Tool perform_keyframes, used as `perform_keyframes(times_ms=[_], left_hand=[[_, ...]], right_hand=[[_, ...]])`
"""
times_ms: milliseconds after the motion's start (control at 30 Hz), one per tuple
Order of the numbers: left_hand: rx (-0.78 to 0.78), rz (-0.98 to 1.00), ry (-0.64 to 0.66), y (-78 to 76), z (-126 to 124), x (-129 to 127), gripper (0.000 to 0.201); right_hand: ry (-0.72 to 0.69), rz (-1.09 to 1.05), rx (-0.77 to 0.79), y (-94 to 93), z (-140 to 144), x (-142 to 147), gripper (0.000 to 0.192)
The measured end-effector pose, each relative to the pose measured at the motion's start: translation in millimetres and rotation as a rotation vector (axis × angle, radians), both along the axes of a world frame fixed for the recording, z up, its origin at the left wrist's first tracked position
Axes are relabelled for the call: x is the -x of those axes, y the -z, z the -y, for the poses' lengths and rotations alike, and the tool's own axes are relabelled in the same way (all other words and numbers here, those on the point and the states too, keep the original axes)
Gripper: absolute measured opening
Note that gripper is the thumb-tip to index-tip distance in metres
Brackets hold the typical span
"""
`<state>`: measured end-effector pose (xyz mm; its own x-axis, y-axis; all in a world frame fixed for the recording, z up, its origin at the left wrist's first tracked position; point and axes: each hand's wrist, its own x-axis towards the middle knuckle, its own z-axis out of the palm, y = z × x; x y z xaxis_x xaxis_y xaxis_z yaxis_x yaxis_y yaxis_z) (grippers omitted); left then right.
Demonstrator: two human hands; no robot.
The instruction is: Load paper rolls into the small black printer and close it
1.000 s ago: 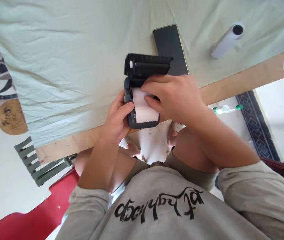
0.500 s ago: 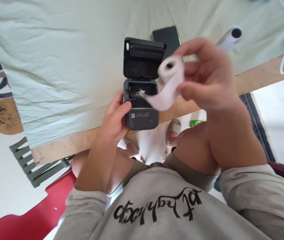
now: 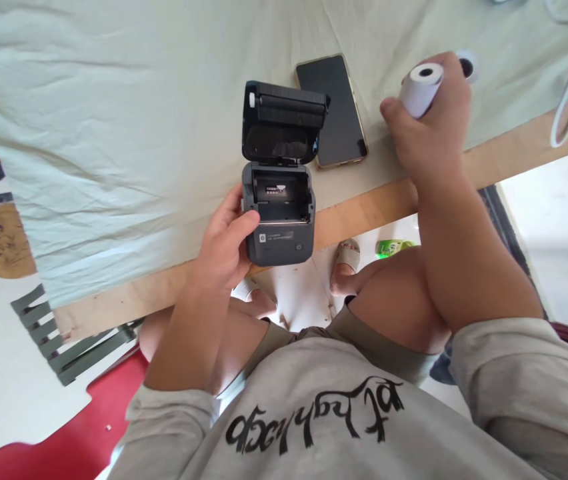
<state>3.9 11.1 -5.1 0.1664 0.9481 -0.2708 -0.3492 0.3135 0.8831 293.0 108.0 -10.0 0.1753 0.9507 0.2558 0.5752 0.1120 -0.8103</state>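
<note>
While the left hand is gripping the open dark-grey plastic printer, the right hand, fingers closed round the small white paper roll, is carrying it away, leaving the bay empty.

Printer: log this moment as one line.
left hand: grips printer | lid: open, bay empty | right hand: holds roll over table | phone: beside printer

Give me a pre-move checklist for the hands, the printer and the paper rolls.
1. Lid of small dark grey plastic printer open: ok.
2. Paper bay free of any roll: ok.
3. Left hand steadying printer's side: ok.
4. Right hand grip on small white paper roll: ok.
5. Second white roll behind that hand, resting free: cannot tell.
6. Black flat smartphone apart from printer: ok.
</note>
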Motion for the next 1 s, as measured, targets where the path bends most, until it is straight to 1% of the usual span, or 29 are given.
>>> perform_keyframes(times_ms=[100, 133, 233, 367, 500, 567, 633, 700, 733, 767, 800, 833, 867, 900, 967, 1000], left_hand=[[-0.002, 0.003, -0.019, 0.9, 0.1, -0.5, 0.032], [0.0, 0.001, -0.022, 1.0, 0.0, -0.6, 0.032], [0.006, -0.008, -0.021, 0.6, -0.1, -0.2, 0.033], [0.009, -0.007, 0.002, 0.0, 0.7, 1.0, 0.035], [0.016, -0.001, -0.008, 0.7, 1.4, 1.7, 0.035], [0.014, 0.01, -0.006, 1.4, 1.1, 1.8, 0.034], [0.011, 0.022, -0.003, 1.8, 0.7, 1.8, 0.033], [0.013, 0.026, 0.005, 1.6, 0.3, 1.8, 0.033], [0.015, 0.026, 0.011, 1.3, 0.3, 1.7, 0.033], [0.016, 0.026, 0.018, 0.7, 0.4, 1.5, 0.033], [0.017, 0.025, 0.024, 0.1, 0.7, 1.4, 0.033], [0.018, 0.024, 0.028, -0.7, 1.1, 1.1, 0.032], [0.018, 0.022, 0.03, -1.5, 1.5, 0.9, 0.031], [0.019, 0.019, 0.031, -2.2, 2.0, 0.6, 0.029], [0.017, 0.013, 0.035, -3.1, 2.7, 0.3, 0.027], [0.014, 0.013, 0.035, -3.2, 2.8, 0.2, 0.026]], right_hand=[[0.126, 0.121, -0.054, -2.0, -1.7, 3.0, 0.031], [0.138, 0.15, -0.045, -1.7, -2.1, 4.5, 0.03], [0.131, 0.179, -0.011, 0.6, -3.1, 8.4, 0.029], [0.092, 0.146, 0.014, 1.2, -3.9, 10.1, 0.035], [0.069, 0.176, 0.034, -2.3, 0.7, 10.0, 0.042], [0.049, 0.2, 0.016, -6.1, 6.6, 9.7, 0.046], [-0.001, 0.254, -0.061, -11.7, 14.1, 7.6, 0.055], [-0.069, 0.304, -0.203, -17.8, 20.7, 0.8, 0.06], [-0.088, 0.313, -0.314, -20.3, 22.8, -5.0, 0.056], [-0.095, 0.313, -0.43, -22.0, 23.7, -12.4, 0.047], [-0.073, 0.298, -0.553, -22.6, 23.2, -21.2, 0.039], [-0.04, 0.293, -0.661, -22.0, 21.6, -30.8, 0.037], [-0.004, 0.301, -0.724, -20.0, 19.2, -40.6, 0.04], [0.048, 0.309, -0.727, -16.8, 16.3, -50.0, 0.049], [0.096, 0.348, -0.535, -8.1, 11.0, -64.8, 0.068], [0.105, 0.355, -0.421, -3.4, 9.0, -69.6, 0.075]])
